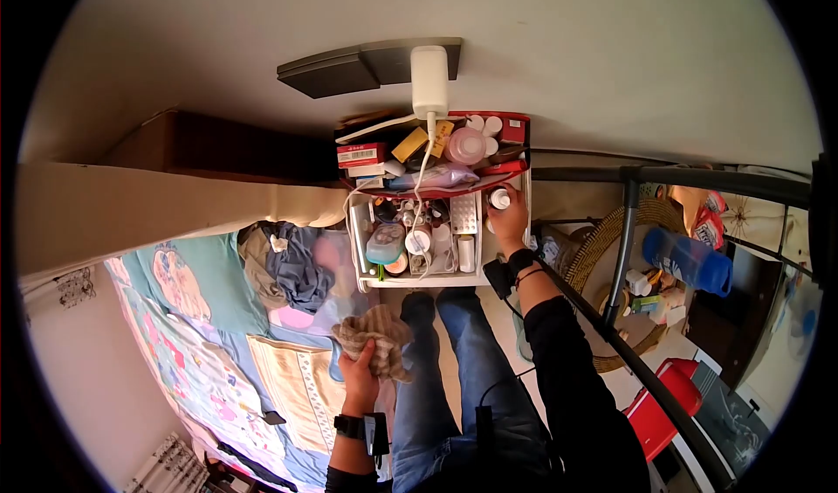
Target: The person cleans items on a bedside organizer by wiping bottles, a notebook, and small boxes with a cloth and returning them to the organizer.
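Clutching brown cloth (375,331) in clamped fingers of left hand (359,378) at lower centre of frame, probably light, soft, best bunched; gripping white-capped bottle (500,199) in curled fingers of right hand (511,224), just right of centre, likely light, stiff, smooth, best held round sides

White tray (436,281) in front of me: teal box (385,245), white jar (418,241), white bottle (466,254) in it. Bed (285,443) on my left: clothes (297,268), beige mat (292,384), teal pillow (223,275).
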A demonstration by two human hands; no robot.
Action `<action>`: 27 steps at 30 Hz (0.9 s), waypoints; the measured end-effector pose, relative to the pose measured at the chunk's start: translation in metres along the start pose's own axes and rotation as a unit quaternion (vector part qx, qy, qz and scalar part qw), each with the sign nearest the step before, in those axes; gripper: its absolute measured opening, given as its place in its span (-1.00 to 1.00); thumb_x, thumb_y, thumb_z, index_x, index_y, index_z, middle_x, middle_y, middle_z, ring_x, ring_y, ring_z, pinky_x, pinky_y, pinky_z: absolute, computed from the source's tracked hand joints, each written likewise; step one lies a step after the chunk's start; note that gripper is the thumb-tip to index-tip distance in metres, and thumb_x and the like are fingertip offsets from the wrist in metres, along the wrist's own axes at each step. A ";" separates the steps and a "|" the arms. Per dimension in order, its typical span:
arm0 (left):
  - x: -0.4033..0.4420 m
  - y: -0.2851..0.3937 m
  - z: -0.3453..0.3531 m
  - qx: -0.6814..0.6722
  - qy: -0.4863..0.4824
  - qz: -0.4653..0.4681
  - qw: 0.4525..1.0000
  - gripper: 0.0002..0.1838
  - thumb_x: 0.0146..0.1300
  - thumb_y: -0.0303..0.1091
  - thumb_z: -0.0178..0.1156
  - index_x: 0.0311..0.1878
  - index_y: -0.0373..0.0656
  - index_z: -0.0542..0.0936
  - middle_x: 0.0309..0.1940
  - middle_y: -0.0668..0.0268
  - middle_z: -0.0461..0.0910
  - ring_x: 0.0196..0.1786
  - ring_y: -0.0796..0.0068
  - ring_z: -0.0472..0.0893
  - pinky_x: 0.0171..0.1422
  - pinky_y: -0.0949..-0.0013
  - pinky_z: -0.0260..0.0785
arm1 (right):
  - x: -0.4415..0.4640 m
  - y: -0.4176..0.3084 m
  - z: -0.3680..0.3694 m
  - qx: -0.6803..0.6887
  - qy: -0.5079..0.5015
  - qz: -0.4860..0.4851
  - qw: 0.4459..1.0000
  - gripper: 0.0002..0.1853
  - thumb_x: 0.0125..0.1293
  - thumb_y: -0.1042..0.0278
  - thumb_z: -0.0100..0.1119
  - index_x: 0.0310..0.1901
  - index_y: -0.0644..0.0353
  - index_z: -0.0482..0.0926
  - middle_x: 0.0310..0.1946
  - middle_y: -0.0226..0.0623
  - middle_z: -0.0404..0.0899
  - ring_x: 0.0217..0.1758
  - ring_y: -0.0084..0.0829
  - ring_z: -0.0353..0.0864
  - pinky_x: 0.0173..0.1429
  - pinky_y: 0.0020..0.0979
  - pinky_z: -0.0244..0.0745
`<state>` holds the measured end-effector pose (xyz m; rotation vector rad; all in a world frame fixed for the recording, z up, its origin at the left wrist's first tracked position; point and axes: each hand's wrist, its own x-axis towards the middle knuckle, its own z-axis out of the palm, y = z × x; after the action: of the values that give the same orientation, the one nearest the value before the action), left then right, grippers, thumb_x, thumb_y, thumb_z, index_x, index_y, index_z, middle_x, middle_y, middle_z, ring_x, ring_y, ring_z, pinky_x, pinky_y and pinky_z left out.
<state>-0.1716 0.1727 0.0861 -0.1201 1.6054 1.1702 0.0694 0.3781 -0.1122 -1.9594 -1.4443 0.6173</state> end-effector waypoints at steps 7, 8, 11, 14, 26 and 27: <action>0.003 -0.004 0.004 0.011 -0.013 0.008 1.000 -0.78 0.07 -0.52 0.09 -0.18 -0.34 0.41 -0.29 0.28 0.49 -0.26 0.45 0.52 -0.18 0.45 0.39 | 0.007 -0.009 -0.006 -0.070 0.006 0.009 0.998 -0.52 -0.29 0.29 0.35 -0.22 0.14 0.46 -0.32 -0.18 0.48 -0.30 -0.11 0.49 -0.25 -0.27 0.42; 0.002 -0.003 0.007 0.000 -0.012 0.004 1.000 -0.77 0.06 -0.55 0.10 -0.18 -0.35 0.41 -0.29 0.26 0.50 -0.26 0.44 0.52 -0.18 0.45 0.38 | 0.007 -0.009 -0.004 -0.074 0.008 0.010 0.997 -0.52 -0.29 0.28 0.35 -0.22 0.15 0.46 -0.33 -0.19 0.48 -0.32 -0.10 0.49 -0.26 -0.28 0.42; 0.001 0.000 0.012 -0.006 -0.009 0.001 1.000 -0.76 0.05 -0.58 0.10 -0.17 -0.36 0.42 -0.28 0.24 0.50 -0.26 0.44 0.51 -0.17 0.46 0.38 | 0.005 -0.002 -0.001 -0.071 0.003 0.017 0.997 -0.47 -0.29 0.25 0.35 -0.17 0.15 0.43 -0.30 -0.19 0.46 -0.30 -0.11 0.48 -0.23 -0.27 0.41; 0.001 -0.002 0.010 -0.009 -0.010 0.000 1.000 -0.76 0.04 -0.58 0.09 -0.16 -0.36 0.41 -0.28 0.25 0.50 -0.26 0.44 0.51 -0.16 0.45 0.38 | -0.002 0.004 -0.007 -0.043 0.001 0.026 0.999 -0.36 -0.27 0.24 0.35 -0.06 0.17 0.34 -0.21 -0.15 0.41 -0.19 -0.12 0.44 -0.13 -0.28 0.37; 0.031 0.002 0.019 0.072 -0.053 -0.009 0.996 -0.77 0.03 -0.54 0.14 -0.21 -0.37 0.43 -0.31 0.24 0.51 -0.32 0.46 0.52 -0.25 0.46 0.40 | -0.129 0.027 -0.105 -0.054 -0.095 0.047 0.993 -0.45 0.00 0.25 0.21 0.00 0.32 0.27 -0.12 -0.11 0.36 -0.05 -0.22 0.38 -0.03 -0.35 0.30; 0.033 0.002 0.020 0.072 -0.055 -0.012 0.996 -0.77 0.03 -0.54 0.14 -0.21 -0.37 0.43 -0.31 0.24 0.51 -0.32 0.46 0.52 -0.25 0.46 0.40 | -0.134 0.025 -0.104 -0.057 -0.094 0.049 0.993 -0.45 0.00 0.25 0.21 0.00 0.32 0.27 -0.12 -0.11 0.36 -0.05 -0.22 0.38 -0.03 -0.35 0.30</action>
<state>-0.1723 0.2039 0.0631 0.0177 1.5815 1.0206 0.1181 0.2233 -0.0567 -2.1180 -1.5326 0.7991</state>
